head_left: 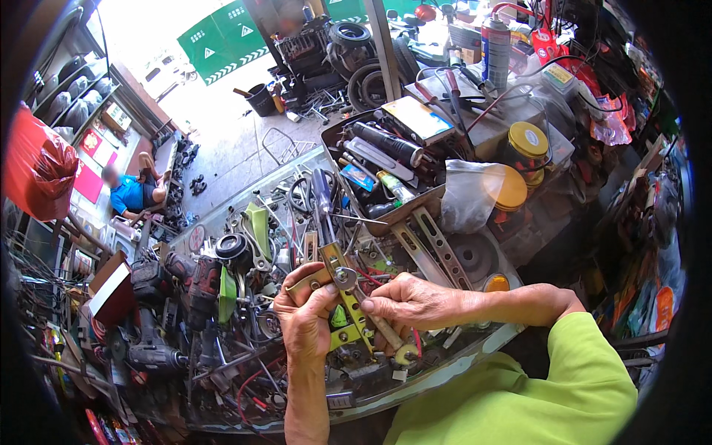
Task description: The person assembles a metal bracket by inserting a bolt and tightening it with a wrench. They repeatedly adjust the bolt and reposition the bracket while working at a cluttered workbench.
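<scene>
My left hand [305, 315] is closed around a gold-coloured metal bracket [331, 261] with holes and bolts, holding it above the cluttered bench. A wrench [386, 328] with a round head lies across the bracket. Its head sits at a bolt on the bracket, and the shaft slants down to the right. My right hand [415, 300] grips this shaft, thumb on top; some of its fingers are hidden beneath. Just beyond the bracket rests a screwdriver [322, 194] with a dark blue handle.
Cordless drills [204, 285] and loose tools crowd the left of the glass-topped bench. A metal toolbox [437, 194] stands beyond my hands, with slotted metal bars [430, 248] and yellow-lidded jars [510, 187] to the right. A person in blue [132, 194] sits far left.
</scene>
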### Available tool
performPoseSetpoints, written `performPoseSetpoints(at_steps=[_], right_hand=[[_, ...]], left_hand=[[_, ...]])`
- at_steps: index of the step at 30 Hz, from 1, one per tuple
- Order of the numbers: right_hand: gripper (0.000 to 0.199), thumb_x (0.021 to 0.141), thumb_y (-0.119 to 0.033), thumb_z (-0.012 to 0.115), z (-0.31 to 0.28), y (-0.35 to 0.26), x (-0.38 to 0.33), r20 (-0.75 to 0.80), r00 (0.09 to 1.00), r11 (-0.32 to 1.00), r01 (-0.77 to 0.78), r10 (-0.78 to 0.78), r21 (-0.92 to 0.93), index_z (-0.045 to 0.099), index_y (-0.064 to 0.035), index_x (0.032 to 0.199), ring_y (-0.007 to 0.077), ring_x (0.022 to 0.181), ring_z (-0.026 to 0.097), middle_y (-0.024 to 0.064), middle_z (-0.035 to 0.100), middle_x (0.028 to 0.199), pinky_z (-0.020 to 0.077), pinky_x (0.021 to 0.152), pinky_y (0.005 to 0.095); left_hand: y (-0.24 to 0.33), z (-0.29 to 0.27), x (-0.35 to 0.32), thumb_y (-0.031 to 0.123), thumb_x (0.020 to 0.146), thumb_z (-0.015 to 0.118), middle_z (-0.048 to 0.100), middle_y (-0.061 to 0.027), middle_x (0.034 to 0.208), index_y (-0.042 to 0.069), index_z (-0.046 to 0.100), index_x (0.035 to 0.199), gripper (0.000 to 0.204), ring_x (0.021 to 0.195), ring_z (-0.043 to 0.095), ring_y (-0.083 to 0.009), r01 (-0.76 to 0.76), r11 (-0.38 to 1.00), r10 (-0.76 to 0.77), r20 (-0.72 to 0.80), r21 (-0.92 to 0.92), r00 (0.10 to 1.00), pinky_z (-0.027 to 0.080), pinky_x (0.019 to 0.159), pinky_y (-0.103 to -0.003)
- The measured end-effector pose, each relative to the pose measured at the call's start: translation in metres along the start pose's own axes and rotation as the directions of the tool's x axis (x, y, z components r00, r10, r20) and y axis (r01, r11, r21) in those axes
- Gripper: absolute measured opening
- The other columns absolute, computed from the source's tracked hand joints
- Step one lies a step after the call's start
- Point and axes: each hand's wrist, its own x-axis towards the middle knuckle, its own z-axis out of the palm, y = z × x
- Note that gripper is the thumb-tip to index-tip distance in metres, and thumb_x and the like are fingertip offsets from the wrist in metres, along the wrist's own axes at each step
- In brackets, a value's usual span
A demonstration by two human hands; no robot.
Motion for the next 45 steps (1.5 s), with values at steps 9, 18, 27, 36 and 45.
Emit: performPoseSetpoints(at_steps=[9, 18, 27, 36, 45], right_hand=[[0.039, 0.102, -0.037, 0.041, 0.024, 0.007, 0.002, 0.156, 0.987, 0.826, -0.120, 0.040, 0.550, 0.051, -0.0003, 0.110, 0.0292, 0.097, 0.068, 0.0204, 0.067, 0.103, 0.0571, 0.085, 0.0404], [0.026, 0.102, -0.024, 0.047, 0.025, 0.009, -0.012, 0.078, 0.994, 0.917, 0.043, -0.080, 0.396, 0.053, 0.0004, 0.107, 0.0165, 0.082, 0.069, 0.0076, 0.067, 0.088, 0.0560, 0.069, 0.0266], [0.027, 0.100, -0.024, 0.050, 0.025, 0.008, -0.011, 0.135, 0.987, 0.902, 0.023, -0.090, 0.431, 0.052, -0.0005, 0.113, 0.0161, 0.084, 0.069, 0.0075, 0.066, 0.093, 0.0565, 0.070, 0.0267], [0.029, 0.100, -0.027, 0.050, 0.022, 0.010, -0.010, 0.190, 0.981, 0.848, -0.082, -0.023, 0.524, 0.052, -0.0020, 0.115, 0.0203, 0.092, 0.068, 0.0108, 0.067, 0.100, 0.0578, 0.078, 0.0326], [0.033, 0.102, -0.029, 0.044, 0.057, 0.004, 0.006, 0.194, 0.981, 0.600, -0.137, -0.031, 0.788, 0.049, -0.0065, 0.126, 0.0230, 0.110, 0.062, 0.0126, 0.064, 0.116, 0.0488, 0.100, 0.0408]], left_hand=[[-0.001, 0.001, -0.002, -0.012, 0.080, 0.064, 0.069, -0.0128, 0.099, -0.001, 0.060, 0.111, 0.034, 0.087, 0.068, -0.0196, -0.046, 0.999, 0.046, 0.023, 0.001, 0.999, 0.059, 0.077, -0.033], [0.003, 0.001, -0.002, -0.010, 0.079, 0.062, 0.069, -0.0130, 0.099, -0.002, 0.057, 0.114, 0.036, 0.086, 0.069, -0.0226, 0.018, 0.999, -0.017, 0.029, -0.034, 0.999, 0.058, 0.075, -0.034], [0.004, -0.001, 0.001, -0.010, 0.077, 0.062, 0.069, -0.0136, 0.097, -0.001, 0.058, 0.112, 0.036, 0.085, 0.070, -0.0235, 0.049, 0.998, -0.047, 0.035, -0.049, 0.998, 0.059, 0.074, -0.035], [-0.002, 0.002, -0.002, -0.011, 0.079, 0.066, 0.069, -0.0133, 0.095, 0.000, 0.059, 0.109, 0.032, 0.084, 0.069, -0.0211, -0.004, 0.998, 0.004, 0.007, -0.065, 1.000, 0.060, 0.072, -0.034], [-0.004, -0.003, -0.004, -0.009, 0.081, 0.068, 0.069, -0.0104, 0.096, 0.000, 0.062, 0.109, 0.031, 0.084, 0.067, -0.0151, -0.022, 0.995, 0.021, 0.010, 0.097, 1.000, 0.057, 0.073, -0.029]])
